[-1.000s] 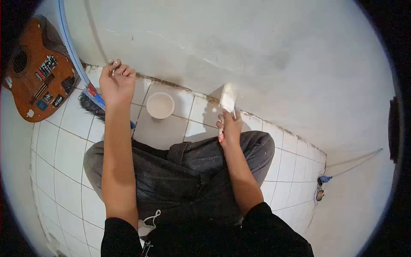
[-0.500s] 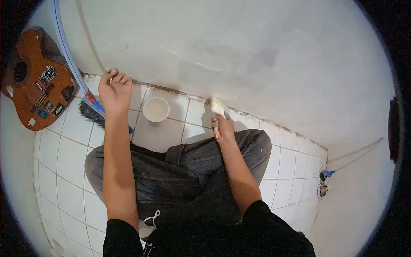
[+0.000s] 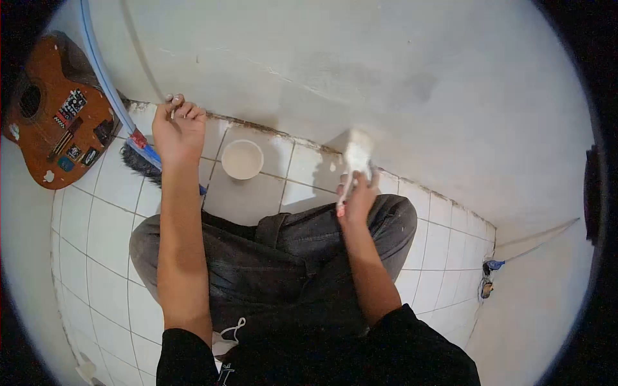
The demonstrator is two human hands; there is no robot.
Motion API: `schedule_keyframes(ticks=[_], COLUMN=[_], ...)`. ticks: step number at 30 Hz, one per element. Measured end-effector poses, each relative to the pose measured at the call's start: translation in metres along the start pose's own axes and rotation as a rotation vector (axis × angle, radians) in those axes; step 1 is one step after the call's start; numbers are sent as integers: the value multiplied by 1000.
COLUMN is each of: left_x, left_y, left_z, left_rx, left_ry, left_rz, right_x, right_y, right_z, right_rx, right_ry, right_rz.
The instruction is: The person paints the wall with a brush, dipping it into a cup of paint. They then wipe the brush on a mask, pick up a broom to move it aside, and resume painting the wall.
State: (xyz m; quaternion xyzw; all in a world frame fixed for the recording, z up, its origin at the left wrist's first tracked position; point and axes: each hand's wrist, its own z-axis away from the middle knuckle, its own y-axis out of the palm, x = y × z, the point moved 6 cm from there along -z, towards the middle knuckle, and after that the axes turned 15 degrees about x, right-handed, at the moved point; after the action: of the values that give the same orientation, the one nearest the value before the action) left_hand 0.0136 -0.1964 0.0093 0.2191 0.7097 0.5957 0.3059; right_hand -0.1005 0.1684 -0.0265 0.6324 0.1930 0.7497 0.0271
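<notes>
My right hand (image 3: 359, 196) grips a paintbrush (image 3: 356, 154) whose bristles are coated in white. Its handle is white-smeared with a red end. The blurred brush head is at the foot of the pale wall (image 3: 412, 122), just above the floor seam; whether it touches cannot be told. My left hand (image 3: 179, 135) is held palm up, with loosely bent fingers and nothing in it. White smears show on its fingertips. On the tiles between the hands stands a round white tub (image 3: 243, 159) with pale, creamy contents.
A stickered acoustic guitar (image 3: 58, 122) leans in the left corner. Beside it is a blue-handled broom (image 3: 138, 164) with dark bristles. My crossed legs (image 3: 270, 257) rest on white floor tiles (image 3: 106, 241). A thin rod with a blue end (image 3: 494, 264) leans at the right wall.
My right hand has moved the paintbrush to the right and turned it more upright along the wall base. My left hand keeps its pose. The whole view has shifted slightly.
</notes>
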Motion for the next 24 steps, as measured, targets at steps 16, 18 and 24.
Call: schedule_keyframes(ticks=[16, 18, 24], left_x=[1, 4, 1], left_y=[0, 1, 3], left_z=[-1, -2, 4], left_rx=[-7, 14, -47], left_ry=[9, 1, 22], left_rz=[-48, -33, -64], right_x=[-22, -37, -41], right_y=[6, 13, 56], right_z=[-11, -7, -1], right_rx=[127, 205, 565], right_ry=[120, 183, 273], right_rz=[0, -46, -297])
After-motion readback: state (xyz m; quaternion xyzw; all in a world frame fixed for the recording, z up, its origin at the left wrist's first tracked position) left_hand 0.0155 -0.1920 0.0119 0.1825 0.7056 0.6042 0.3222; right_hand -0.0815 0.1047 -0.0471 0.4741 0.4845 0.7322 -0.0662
